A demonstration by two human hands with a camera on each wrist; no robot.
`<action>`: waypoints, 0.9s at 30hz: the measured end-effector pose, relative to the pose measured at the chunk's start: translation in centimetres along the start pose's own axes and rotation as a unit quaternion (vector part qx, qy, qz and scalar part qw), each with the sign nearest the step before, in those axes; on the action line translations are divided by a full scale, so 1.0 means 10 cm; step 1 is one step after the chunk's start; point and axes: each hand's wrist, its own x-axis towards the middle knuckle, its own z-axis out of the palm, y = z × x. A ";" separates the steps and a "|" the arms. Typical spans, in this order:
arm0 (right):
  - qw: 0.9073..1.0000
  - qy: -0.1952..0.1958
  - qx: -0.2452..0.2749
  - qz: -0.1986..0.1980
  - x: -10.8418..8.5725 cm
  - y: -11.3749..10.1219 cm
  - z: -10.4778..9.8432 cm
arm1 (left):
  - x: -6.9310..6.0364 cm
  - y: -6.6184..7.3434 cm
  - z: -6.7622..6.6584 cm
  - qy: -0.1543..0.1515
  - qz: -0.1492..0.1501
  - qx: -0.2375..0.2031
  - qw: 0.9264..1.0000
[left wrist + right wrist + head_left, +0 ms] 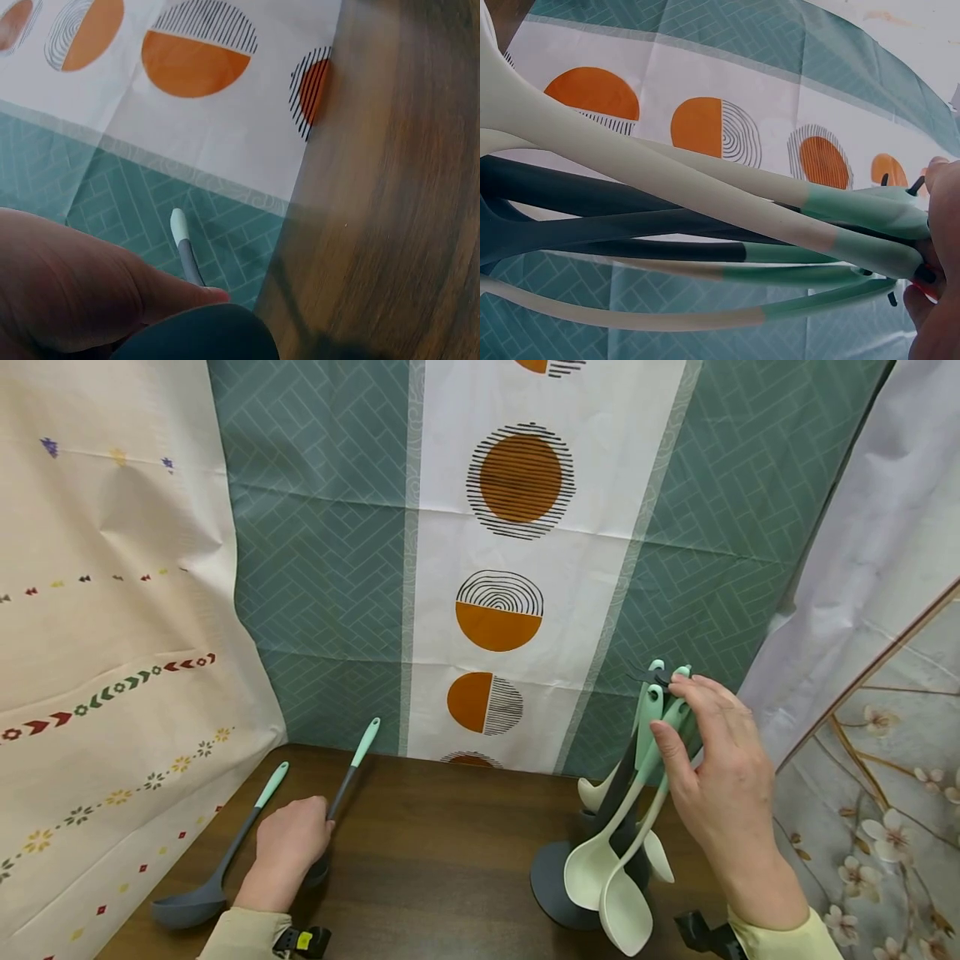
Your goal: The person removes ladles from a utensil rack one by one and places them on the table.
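My left hand (pixel 288 839) grips a dark grey utensil (pixel 346 789) with a mint handle end. Its head is mostly hidden under the hand, so its kind is unclear; the left wrist view has a dark rounded shape at the bottom. Left of that hand, a dark grey ladle (pixel 191 906) with a mint handle lies on the table. At the right, my right hand (pixel 720 768) is at the top of a dark utensil stand (pixel 555 885), thumb and fingers around the mint handle of a cream spoon (pixel 592 872). Another cream spoon (pixel 626 917) hangs beside it.
More cream and dark utensils hang around the stand, their mint handles (pixel 802 274) crowded at the top hooks. The brown wooden table (pixel 450 852) ends at a patterned cloth backdrop (pixel 517 627). Fabric also hangs at the left (pixel 112 652) and right.
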 end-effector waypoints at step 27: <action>1.000 -0.004 0.000 -0.002 0.00 0.01 0.00 | -0.01 -0.38 -0.09 -0.072 -0.067 -0.028 0.995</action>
